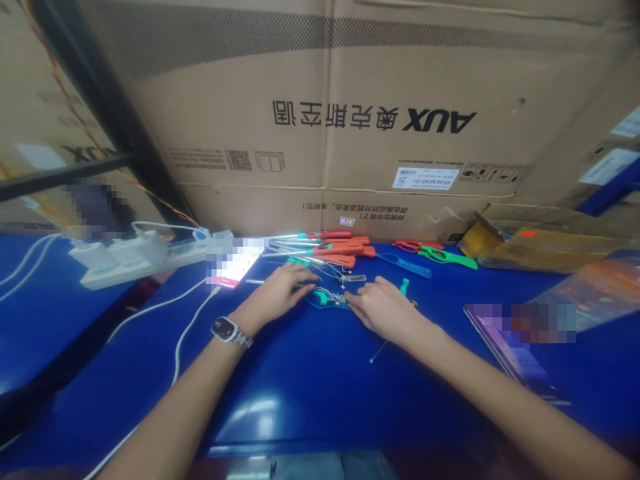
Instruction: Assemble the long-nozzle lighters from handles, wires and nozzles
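A partly assembled long-necked lighter (pixel 327 298) lies on the blue table between my hands, with a blue casing, green parts and thin wires showing. Fingers curled, my left hand (pixel 285 293) grips its left part; a metal tube (pixel 254 282) sticks out beyond that hand. My right hand (pixel 383 307) has its fingertips pinched at the lighter's right part, and they hide whatever small piece they hold. Just behind lie several orange and red lighters (pixel 340 249) with metal necks. A small green part (pixel 404 287) sits to the right of my right hand, and a thin rod (pixel 379 352) pokes out below it.
A blue casing piece (pixel 405 265) and a green one (pixel 447 257) lie at the back right. A lit phone (pixel 240 262) and a power strip (pixel 150 260) are at left, with white cables. A large cardboard box (pixel 325 153) stands behind. Plastic bags (pixel 595 293) lie right.
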`<state>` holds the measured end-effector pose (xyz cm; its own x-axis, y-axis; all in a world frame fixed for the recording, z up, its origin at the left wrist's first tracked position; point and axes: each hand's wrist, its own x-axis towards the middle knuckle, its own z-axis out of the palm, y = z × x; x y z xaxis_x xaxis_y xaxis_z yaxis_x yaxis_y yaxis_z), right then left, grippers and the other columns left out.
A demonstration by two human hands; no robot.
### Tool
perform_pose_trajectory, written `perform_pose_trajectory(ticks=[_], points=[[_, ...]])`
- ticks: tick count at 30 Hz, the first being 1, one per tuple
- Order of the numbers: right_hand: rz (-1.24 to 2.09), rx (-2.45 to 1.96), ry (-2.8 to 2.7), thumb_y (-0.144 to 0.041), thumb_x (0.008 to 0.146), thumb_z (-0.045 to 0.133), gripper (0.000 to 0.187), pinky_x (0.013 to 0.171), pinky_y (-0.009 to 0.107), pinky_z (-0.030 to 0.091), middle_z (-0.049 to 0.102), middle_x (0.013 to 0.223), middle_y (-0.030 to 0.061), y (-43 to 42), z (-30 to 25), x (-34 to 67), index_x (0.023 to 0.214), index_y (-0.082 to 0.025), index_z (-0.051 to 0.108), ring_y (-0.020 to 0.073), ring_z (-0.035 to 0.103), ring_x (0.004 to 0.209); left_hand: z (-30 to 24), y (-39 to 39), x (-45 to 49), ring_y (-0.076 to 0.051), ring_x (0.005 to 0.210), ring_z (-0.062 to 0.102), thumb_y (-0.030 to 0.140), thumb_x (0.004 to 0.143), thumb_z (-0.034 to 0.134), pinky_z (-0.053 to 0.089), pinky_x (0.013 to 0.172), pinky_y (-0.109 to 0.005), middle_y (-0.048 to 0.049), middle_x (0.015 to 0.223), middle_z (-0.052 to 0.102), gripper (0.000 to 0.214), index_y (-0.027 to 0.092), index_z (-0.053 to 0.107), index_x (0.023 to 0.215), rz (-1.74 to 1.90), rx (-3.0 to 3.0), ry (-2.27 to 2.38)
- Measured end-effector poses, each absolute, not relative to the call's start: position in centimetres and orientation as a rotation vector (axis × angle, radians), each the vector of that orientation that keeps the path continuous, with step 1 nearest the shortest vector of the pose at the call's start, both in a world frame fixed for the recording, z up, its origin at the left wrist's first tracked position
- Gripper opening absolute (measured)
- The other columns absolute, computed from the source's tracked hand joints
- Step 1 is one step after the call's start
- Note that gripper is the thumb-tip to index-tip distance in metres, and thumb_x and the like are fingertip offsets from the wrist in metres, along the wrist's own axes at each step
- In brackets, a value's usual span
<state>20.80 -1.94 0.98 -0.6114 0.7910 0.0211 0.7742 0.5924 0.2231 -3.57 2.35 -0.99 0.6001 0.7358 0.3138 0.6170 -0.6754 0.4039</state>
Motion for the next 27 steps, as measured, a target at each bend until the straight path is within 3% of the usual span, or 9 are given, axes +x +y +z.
perform_pose_trajectory(ticks=[8, 13, 18, 27], points=[[0.313, 1.366, 2.716, -0.018, 0.098, 0.048, 0.027, 0.073, 0.033, 0.028, 0.074, 0.081, 0.0086, -2.0, 0.7, 20.9, 0.115, -0.018, 0.069, 0.0208, 0.067, 0.076, -1.3, 3.4, -2.7, -0.019, 0.089, 0.063, 0.032, 0.095, 0.058, 0.049, 0.084, -0.033, -0.0072, 0.099, 0.067, 0.024, 0.019, 0.073, 0.108, 0.56, 2.467, 1.032], [0.338, 1.359, 2.691, -0.019, 0.1, 0.046, 0.028, 0.072, 0.033, 0.028, 0.074, 0.079, 0.009, -2.0, 0.6, 20.7, 0.113, -0.018, 0.07, 0.021, 0.067, 0.074, -1.4, 3.5, -2.7, -0.018, 0.082, 0.061, 0.028, 0.09, 0.063, 0.049, 0.077, -0.031, -0.0053, 0.09, 0.067, 0.015, 0.017, 0.073, 0.09, 0.607, 2.383, 1.056], [0.341, 1.345, 2.652, -0.017, 0.1, 0.043, 0.03, 0.072, 0.034, 0.03, 0.074, 0.08, 0.0099, -2.0, 0.7, 20.3, 0.116, -0.017, 0.069, 0.0222, 0.068, 0.075, -1.4, 3.3, -2.8, -0.015, 0.071, 0.061, 0.027, 0.09, 0.063, 0.047, 0.068, -0.027, -0.0029, 0.081, 0.068, 0.014, 0.016, 0.07, 0.086, 0.624, 2.275, 1.072], [0.318, 1.318, 2.597, -0.009, 0.095, 0.045, 0.036, 0.075, 0.036, 0.035, 0.075, 0.083, 0.0122, -2.0, 0.8, 19.9, 0.124, -0.011, 0.065, 0.0262, 0.07, 0.083, -1.4, 2.8, -3.5, -0.017, 0.082, 0.063, 0.02, 0.089, 0.065, 0.05, 0.076, -0.03, -0.0045, 0.09, 0.068, 0.011, 0.019, 0.075, 0.092, 0.638, 2.334, 1.015]])
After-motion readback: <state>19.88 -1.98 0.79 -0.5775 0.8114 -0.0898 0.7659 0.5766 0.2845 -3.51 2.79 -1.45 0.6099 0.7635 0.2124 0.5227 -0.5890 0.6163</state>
